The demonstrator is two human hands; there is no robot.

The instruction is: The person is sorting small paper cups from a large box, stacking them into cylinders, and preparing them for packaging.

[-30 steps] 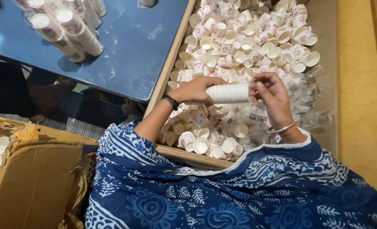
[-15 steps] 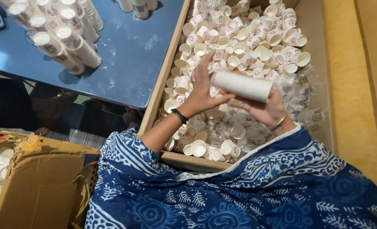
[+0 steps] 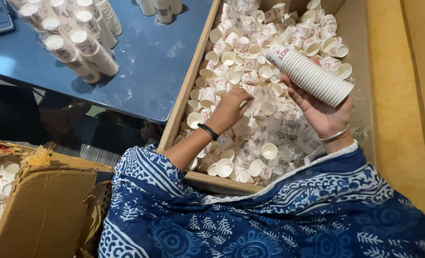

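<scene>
The right hand lies palm up, fingers curled around a long nested stack of paper cups, smooth white ribbed rims packed tight, the stack tilted from upper left to lower right above the box. A thin bangle sits at that wrist. The left hand reaches down into the loose cups, fingers bent and closing among them (whether it grips one cannot be told), a dark band on its wrist. The cups are small, white with red print, tumbled every way among crinkled clear plastic wrap inside a shallow cardboard box. Both forearms come out of blue sleeves printed in white. Left of the box, a glossy blue table carries more stacks lying on their sides. A torn carton of cups stands lower left.
</scene>
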